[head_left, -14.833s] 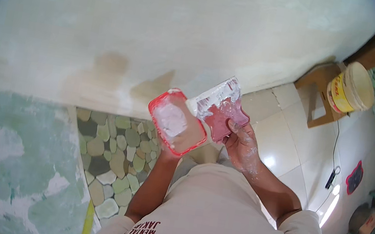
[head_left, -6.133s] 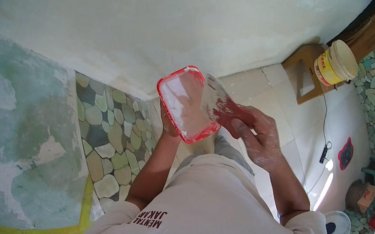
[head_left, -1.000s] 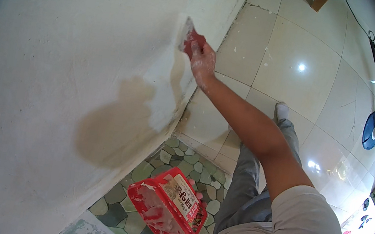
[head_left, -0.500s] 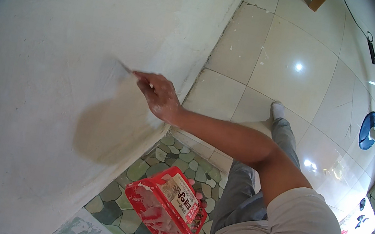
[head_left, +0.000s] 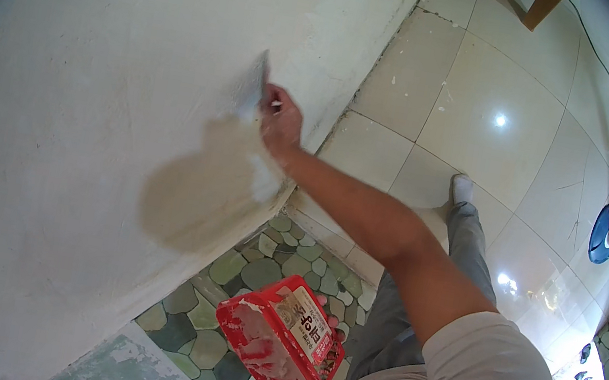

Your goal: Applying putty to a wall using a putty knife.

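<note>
Red plastic tub (head_left: 279,340): nearest item, low and close to the body, tilted on its side, smeared with white filler. Left hand (head_left: 322,323): under the tub, mostly hidden, only fingertips showing at the tub's far edge, gripping it. Right hand (head_left: 281,118): beyond the tub, arm stretched forward, fingers closed around a putty knife (head_left: 256,87). Blade pressed flat on the white wall (head_left: 98,75), above a tan patch (head_left: 200,189).
</note>
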